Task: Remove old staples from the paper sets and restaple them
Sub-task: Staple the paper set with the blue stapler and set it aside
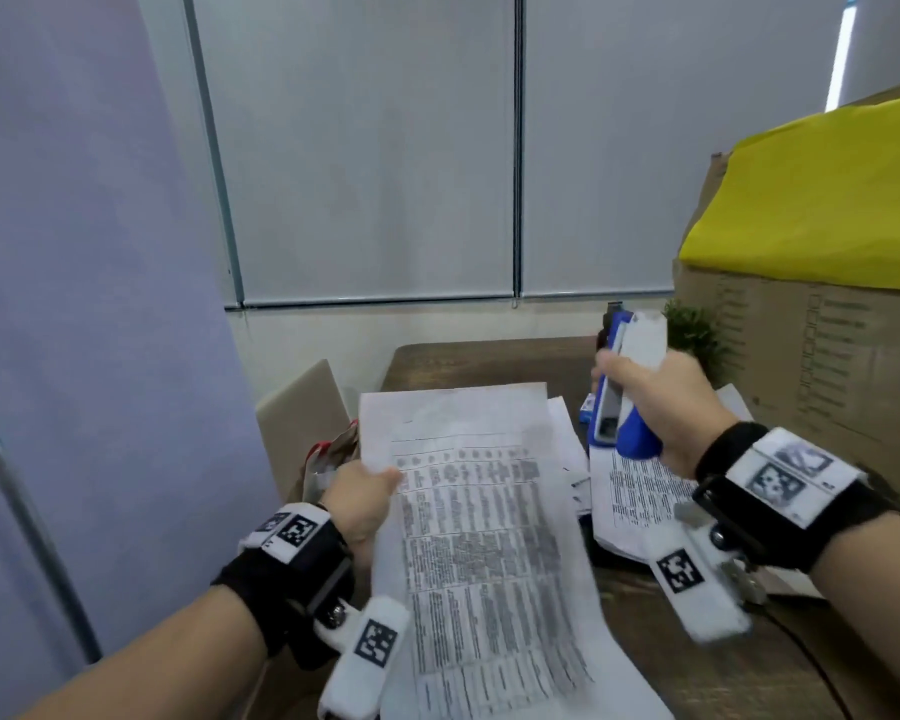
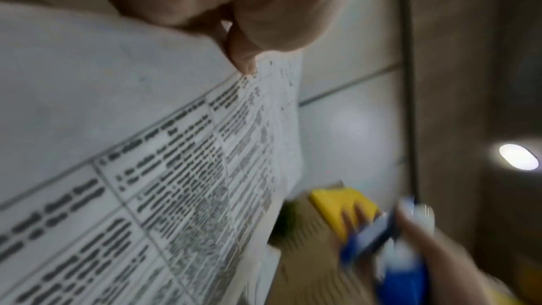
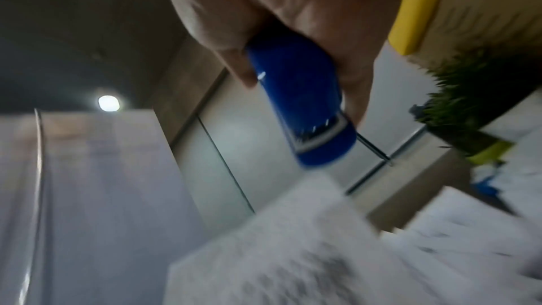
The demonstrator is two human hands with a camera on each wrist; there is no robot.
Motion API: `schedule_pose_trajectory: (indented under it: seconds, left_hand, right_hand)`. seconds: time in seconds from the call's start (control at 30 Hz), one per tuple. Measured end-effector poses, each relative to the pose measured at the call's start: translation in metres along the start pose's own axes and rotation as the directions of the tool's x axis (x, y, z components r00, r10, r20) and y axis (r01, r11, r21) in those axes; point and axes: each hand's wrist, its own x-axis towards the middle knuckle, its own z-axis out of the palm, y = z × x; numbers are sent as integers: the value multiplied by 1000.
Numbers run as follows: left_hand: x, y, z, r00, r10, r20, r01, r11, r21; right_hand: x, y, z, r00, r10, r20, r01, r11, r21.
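A printed paper set [image 1: 479, 511] with tables of text is lifted off the table, tilted toward me. My left hand [image 1: 365, 491] pinches its left edge, thumb on top; the left wrist view shows the thumb [image 2: 243, 59] pressed on the paper set [image 2: 176, 171]. My right hand [image 1: 661, 402] grips a blue and white stapler [image 1: 622, 387], held upright in the air to the right of the paper's top corner. The right wrist view shows the fingers curled round the blue stapler [image 3: 302, 106] above the blurred paper [image 3: 293, 252].
More printed sheets [image 1: 640, 491] lie on the brown table [image 1: 489, 361] under my right hand. A large cardboard box [image 1: 822, 366] with a yellow cover [image 1: 822, 200] stands at the right, a small green plant [image 1: 694, 335] beside it. A brown bag [image 1: 333, 454] sits left of the table.
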Motion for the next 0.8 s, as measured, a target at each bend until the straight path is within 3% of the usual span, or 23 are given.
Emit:
schedule_pose_trajectory:
  seconds: [0.07,0.13,0.2,0.27,0.33,0.4,0.5,0.53,0.6,0.67,0.73,0.8]
  left_hand:
    - [8,-3,-6,998,-48,29,50,996,-72]
    - [15,-6,-3,991,-91,99,108,977,-186]
    - [14,-3,9,974,-104,200,165,935,-315]
    - [14,3,24,958,-82,273,177,922,-345]
    - [18,10,38,955,-32,294,142,922,-361]
    - [27,15,49,961,35,275,51,952,-302]
    - [44,13,61,952,93,293,-136,982,132]
    - [49,9,64,942,109,318,-214,923,319]
    - [61,-3,68,910,106,402,-366,661,655]
    - [67,-13,73,884,16,467,-430,418,800]
    - [71,-20,78,872,-57,486,-442,336,832]
    - [75,-26,83,866,-96,491,-440,321,839]
  right_hand:
    - [-17,18,-11,977,129,167,-97,977,-190]
    - [-31,36,-15,910,262,320,-143,926,-350]
    - [-41,47,-16,835,347,428,-150,891,-428]
    - [-46,51,-16,794,365,485,-102,867,-487]
    - [-44,51,-18,820,311,481,23,822,-569]
    - [-34,51,-24,893,198,404,124,755,-644]
    - [-2,42,-45,978,21,208,121,755,-645]
    - [13,40,-54,991,-9,136,94,768,-633]
    - [42,37,-74,999,-28,-23,9,804,-594]
    - [67,41,-91,989,-10,-148,-68,855,-514]
    - [87,52,-105,972,15,-233,-126,873,-471]
    - [103,66,-118,964,-6,-266,-138,843,-520]
